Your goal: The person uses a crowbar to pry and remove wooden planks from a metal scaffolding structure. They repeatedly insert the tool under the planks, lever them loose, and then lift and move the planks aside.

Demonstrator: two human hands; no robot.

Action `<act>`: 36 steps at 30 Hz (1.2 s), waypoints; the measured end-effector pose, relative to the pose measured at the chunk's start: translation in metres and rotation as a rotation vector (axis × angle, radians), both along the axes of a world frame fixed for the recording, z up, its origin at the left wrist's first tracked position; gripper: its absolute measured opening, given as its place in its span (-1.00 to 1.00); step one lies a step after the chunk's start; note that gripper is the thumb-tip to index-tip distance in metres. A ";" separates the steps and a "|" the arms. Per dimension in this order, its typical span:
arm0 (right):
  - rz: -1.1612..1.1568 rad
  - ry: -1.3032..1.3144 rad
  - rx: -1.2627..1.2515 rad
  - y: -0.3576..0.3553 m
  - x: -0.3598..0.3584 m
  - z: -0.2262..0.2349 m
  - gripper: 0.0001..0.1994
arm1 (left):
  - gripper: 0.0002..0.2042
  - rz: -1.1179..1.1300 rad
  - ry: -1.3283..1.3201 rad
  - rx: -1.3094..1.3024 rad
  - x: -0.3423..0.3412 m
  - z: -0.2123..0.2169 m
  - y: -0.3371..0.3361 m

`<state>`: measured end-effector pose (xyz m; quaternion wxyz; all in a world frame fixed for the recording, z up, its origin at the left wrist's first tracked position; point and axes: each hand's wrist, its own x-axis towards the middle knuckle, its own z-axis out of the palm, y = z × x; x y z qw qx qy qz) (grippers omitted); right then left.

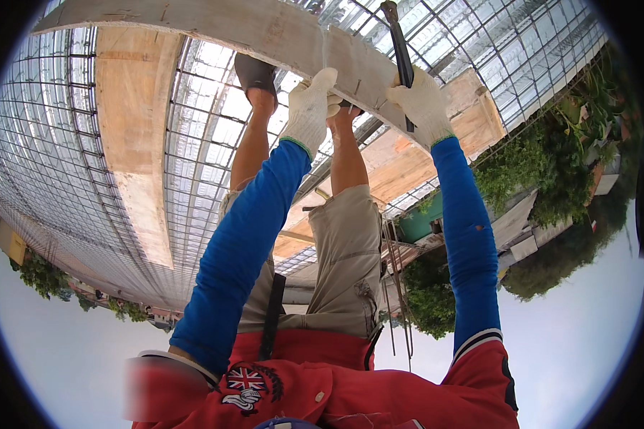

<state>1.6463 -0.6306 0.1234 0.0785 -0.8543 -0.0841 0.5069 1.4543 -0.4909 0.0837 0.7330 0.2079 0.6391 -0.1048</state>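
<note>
Rebar mesh [107,179] covers pretty much the whole deck here, a tied steel grid running off toward the trees, with a couple of plywood sheets [132,121] laid over it on the left side. The person is bent right over, looking down past their own legs, so sky fills the lower part of the view.

Left hand [309,107], in a white work glove with a blue sleeve, sits flat on the near face of a long weathered wooden plank [265,32] that runs across the top of the view. Fingers are curled over the plank's edge, clamped on it to hold it steady. Both feet [257,75] stand just beside that hand, one partly hidden behind it.

Right hand [423,100], same glove, is wrapped tight round the dark handle of a hammer [397,36], which sticks up past the plank, head end at the top edge of the frame. The handle crosses the plank's face right where the hand grips.

If it were me, I'd keep the steadying hand well clear of wherever the hammer head works, and lever slowly so the plank doesn't jump off the mesh.
</note>
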 end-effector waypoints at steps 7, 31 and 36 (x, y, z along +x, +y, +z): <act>-0.059 -0.037 -0.035 -0.005 -0.050 -0.008 -0.61 | -0.56 -0.052 0.042 -0.032 -0.030 -0.009 0.001; 0.317 -0.113 0.080 0.011 -0.021 -0.006 -0.56 | -0.64 -0.296 0.012 0.147 -0.004 0.000 0.010; -0.304 0.210 0.102 -0.029 -0.031 -0.025 -0.76 | -0.54 -0.323 0.114 -0.048 -0.025 -0.006 0.012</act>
